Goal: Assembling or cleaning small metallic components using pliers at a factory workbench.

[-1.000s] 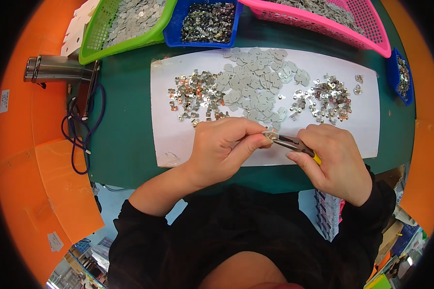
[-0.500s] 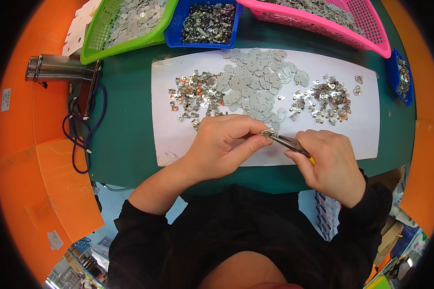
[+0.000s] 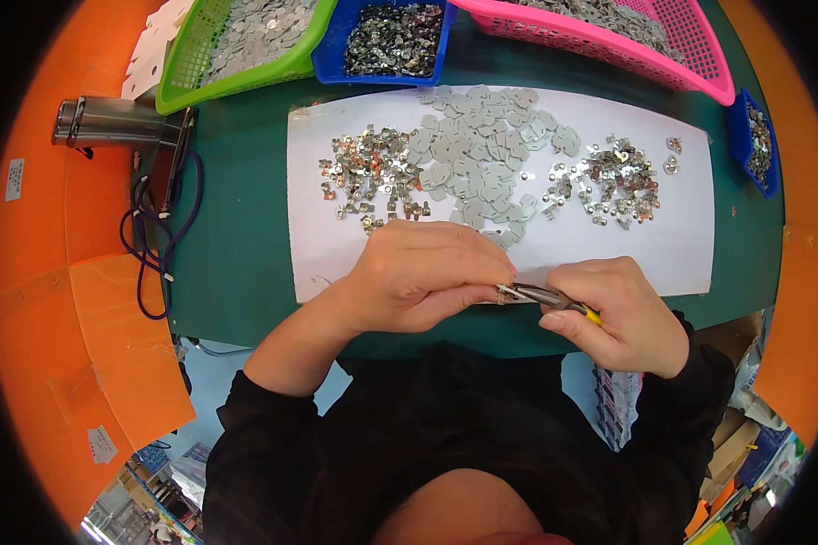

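Nearest, the left hand (image 3: pixel 427 277) has its grip pinched, thumb against fingers, on a small flat piece (image 3: pixel 511 292), while the right hand (image 3: pixel 620 313) has its grip wrapped round yellow-handled pliers (image 3: pixel 554 298). The plier tips meet the piece; whether they clamp it cannot be told. Compared with half a second ago, the piece has come down toward the body, over the near edge of the white sheet (image 3: pixel 682 250), and now shows edge-on. Beyond the hands, grey plates (image 3: pixel 482 150) lie heaped between two piles of metal clips (image 3: pixel 373 168). Farthest on the green counter (image 3: pixel 236 282), a green basket (image 3: pixel 245 88), a blue tray (image 3: pixel 379 80) and a pink basket (image 3: pixel 591 50) stand where they did.
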The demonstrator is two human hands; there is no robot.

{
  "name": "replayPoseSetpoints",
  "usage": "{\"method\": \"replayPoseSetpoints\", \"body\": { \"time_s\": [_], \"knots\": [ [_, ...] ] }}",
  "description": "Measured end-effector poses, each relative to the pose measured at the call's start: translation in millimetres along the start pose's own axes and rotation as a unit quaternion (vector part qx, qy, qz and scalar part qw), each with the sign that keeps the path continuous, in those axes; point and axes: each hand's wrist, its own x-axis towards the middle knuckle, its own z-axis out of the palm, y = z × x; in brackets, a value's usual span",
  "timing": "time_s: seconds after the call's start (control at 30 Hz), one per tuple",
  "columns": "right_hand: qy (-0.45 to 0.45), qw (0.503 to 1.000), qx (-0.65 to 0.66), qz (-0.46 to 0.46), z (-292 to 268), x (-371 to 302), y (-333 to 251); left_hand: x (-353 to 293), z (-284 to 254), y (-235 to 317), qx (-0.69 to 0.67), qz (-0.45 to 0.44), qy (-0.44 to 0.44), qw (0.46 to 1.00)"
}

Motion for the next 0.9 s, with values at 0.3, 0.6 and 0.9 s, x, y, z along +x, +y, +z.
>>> {"method": "replayPoseSetpoints", "body": {
  "time_s": [0.3, 0.6, 0.9],
  "knots": [
    [0.026, 0.995, -0.100, -0.002, 3, -4, 0, 1, 3, 3, 0.014, -0.016, -0.002, 1.000],
    [-0.015, 0.998, -0.066, -0.001, 3, -4, 5, 0, 3, -1, 0.042, 0.047, -0.005, 0.998],
    [-0.149, 0.973, 0.174, -0.009, 12, 3, 21, -5, 6, 0, 0.058, 0.117, 0.019, 0.991]
  ]
}}
